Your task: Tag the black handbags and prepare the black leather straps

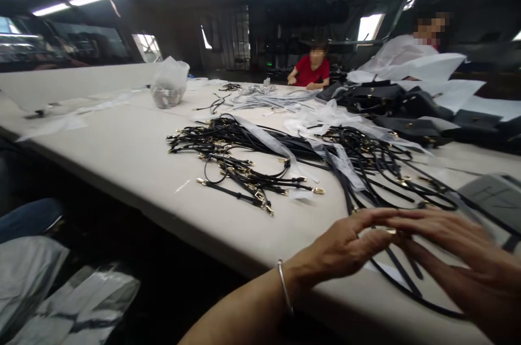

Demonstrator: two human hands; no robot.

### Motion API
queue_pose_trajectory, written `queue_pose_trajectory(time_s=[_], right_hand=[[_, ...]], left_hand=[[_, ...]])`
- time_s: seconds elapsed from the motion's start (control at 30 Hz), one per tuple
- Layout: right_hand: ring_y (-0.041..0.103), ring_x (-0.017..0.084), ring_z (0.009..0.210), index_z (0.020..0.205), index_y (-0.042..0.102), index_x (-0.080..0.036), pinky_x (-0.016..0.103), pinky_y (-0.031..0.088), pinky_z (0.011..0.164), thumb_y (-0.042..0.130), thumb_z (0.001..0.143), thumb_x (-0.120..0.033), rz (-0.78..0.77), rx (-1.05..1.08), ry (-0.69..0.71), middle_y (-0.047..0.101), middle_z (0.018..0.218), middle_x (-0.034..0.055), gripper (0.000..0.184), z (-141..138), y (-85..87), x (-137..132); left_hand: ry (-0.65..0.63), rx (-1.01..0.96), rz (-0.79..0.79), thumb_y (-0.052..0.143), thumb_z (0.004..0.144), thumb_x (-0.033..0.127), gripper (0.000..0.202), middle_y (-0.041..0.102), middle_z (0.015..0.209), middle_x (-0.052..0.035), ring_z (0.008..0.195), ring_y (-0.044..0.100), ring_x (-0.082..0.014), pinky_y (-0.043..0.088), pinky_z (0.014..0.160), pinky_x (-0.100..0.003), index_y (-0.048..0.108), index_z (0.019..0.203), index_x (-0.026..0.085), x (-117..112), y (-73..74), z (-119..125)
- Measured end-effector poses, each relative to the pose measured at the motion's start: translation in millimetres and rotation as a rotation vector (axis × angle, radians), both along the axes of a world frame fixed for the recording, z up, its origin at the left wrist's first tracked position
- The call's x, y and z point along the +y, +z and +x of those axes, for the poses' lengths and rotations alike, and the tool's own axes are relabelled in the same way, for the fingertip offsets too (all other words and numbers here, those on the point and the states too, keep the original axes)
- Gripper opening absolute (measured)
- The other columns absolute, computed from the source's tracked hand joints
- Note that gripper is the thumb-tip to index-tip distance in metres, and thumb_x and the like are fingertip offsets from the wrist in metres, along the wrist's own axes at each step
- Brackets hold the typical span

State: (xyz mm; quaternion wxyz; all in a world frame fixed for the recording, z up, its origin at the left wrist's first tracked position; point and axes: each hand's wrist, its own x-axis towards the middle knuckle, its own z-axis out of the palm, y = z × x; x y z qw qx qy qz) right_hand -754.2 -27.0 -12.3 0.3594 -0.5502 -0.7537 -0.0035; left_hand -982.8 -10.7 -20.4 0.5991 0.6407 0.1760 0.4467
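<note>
My left hand [345, 247], with a silver bangle on its wrist, reaches in from the bottom with thumb and fingers pinched together. My right hand [459, 258] meets it fingertip to fingertip, partly blurred. Between them a small gold metal fitting [391, 232] shows, mostly hidden by the fingers. A thin black strap [411, 296] hangs in a loop below both hands over the table edge. Just beyond lies a tangle of long black straps [366, 155] with gold buckles. Farther left, short black straps [240, 195] with gold clasps are spread in a pile.
The long pale table [122, 155] carries a filled plastic bag [169, 84], grey strips [272, 98] and black bags [378, 98] at the right. A grey case [494, 198] stands at the right edge. Two people work across the table. Wrapped packages [81, 301] lie lower left.
</note>
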Motion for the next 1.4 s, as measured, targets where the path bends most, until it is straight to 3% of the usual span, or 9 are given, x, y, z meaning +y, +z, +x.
queue_pose_trajectory(time_s=[0.1,0.27,0.5,0.63,0.77,0.9,1.1,1.27,1.4], right_hand=[[0.065,0.034,0.101,0.09,0.075,-0.037,0.053,0.052,0.093,0.065,0.084,-0.054,0.007,0.153,0.176,0.072,0.103,0.0064,0.02,-71.4,-0.4,11.0],[0.068,0.028,0.092,0.085,0.077,-0.027,0.041,0.056,0.088,0.068,0.081,-0.058,-0.383,0.426,0.28,0.071,0.104,0.0074,0.033,-123.7,-15.3,25.4],[0.063,0.029,0.107,0.099,0.077,-0.022,0.041,0.046,0.102,0.07,0.081,-0.059,-0.703,0.539,0.386,0.071,0.107,0.0079,0.041,-153.7,-26.8,40.7],[0.066,0.025,0.087,0.1,0.075,-0.02,0.038,0.053,0.085,0.067,0.083,-0.062,-0.817,0.573,0.384,0.072,0.091,0.0061,0.046,-158.8,-28.0,48.0],[0.066,0.025,0.092,0.093,0.072,-0.021,0.035,0.054,0.085,0.067,0.084,-0.059,-0.642,0.658,0.368,0.072,0.095,0.0067,0.039,-161.6,-14.0,58.6],[0.063,0.027,0.109,0.094,0.071,-0.022,0.038,0.049,0.099,0.064,0.088,-0.056,-0.512,0.648,0.401,0.072,0.111,0.0084,0.035,-166.7,7.0,68.4],[0.067,0.029,0.099,0.101,0.072,-0.025,0.043,0.049,0.093,0.057,0.087,-0.057,-0.449,0.167,0.168,0.074,0.104,0.0068,0.038,-122.7,-3.0,76.3],[0.07,0.033,0.096,0.096,0.076,-0.027,0.047,0.053,0.089,0.058,0.08,-0.058,-0.626,-0.085,-0.017,0.077,0.102,0.0065,0.039,-34.3,-41.8,64.7],[0.068,0.033,0.101,0.118,0.071,-0.022,0.047,0.053,0.091,0.06,0.076,-0.053,-0.662,-0.159,-0.031,0.073,0.115,0.0105,0.053,-2.5,-71.4,46.5]], left_hand=[[0.033,-0.165,-0.207,0.058,0.096,0.043,0.047,0.064,0.13,-0.0113,0.118,0.06,-0.0236,0.046,0.104,-0.038,0.057,0.137,0.019,-2.8,-4.1,-13.8],[0.063,-0.311,-0.523,0.067,0.089,0.053,0.062,0.065,0.086,-0.0045,0.064,0.063,-0.0121,0.052,0.069,-0.028,0.053,0.137,0.016,1.2,-42.8,-49.2],[0.103,-0.43,-0.556,0.073,0.086,0.045,0.06,0.068,0.089,-0.0067,0.066,0.069,-0.0155,0.053,0.072,-0.03,0.055,0.136,0.017,-5.6,-56.7,-79.2],[0.121,-0.458,-0.571,0.076,0.082,0.047,0.066,0.069,0.093,-0.0075,0.064,0.068,-0.016,0.054,0.071,-0.033,0.052,0.137,0.018,0.2,-61.9,-81.4],[0.374,-0.391,-0.47,0.077,0.081,0.046,0.053,0.066,0.109,-0.0094,0.099,0.065,-0.0192,0.052,0.088,-0.031,0.058,0.123,0.018,3.3,-62.6,-79.5],[0.456,-0.269,-0.548,0.073,0.08,0.055,0.048,0.059,0.094,-0.0049,0.078,0.064,-0.0162,0.053,0.064,-0.027,0.057,0.102,0.016,3.1,-68.6,-71.7],[0.7,-0.272,-0.625,0.064,0.086,0.038,0.031,0.055,0.113,-0.0091,0.091,0.064,-0.017,0.055,0.077,-0.031,0.053,0.107,0.017,3.5,-88.0,-91.1],[1.041,0.173,-0.243,0.057,0.091,0.025,0.025,0.06,0.112,-0.008,0.095,0.059,-0.0175,0.051,0.084,-0.032,0.056,0.116,0.02,-5.2,-84.9,-126.6],[0.928,0.294,0.028,0.053,0.093,0.019,0.017,0.063,0.107,-0.0069,0.097,0.06,-0.0184,0.05,0.084,-0.031,0.063,0.106,0.02,-6.5,-79.8,-115.8]])
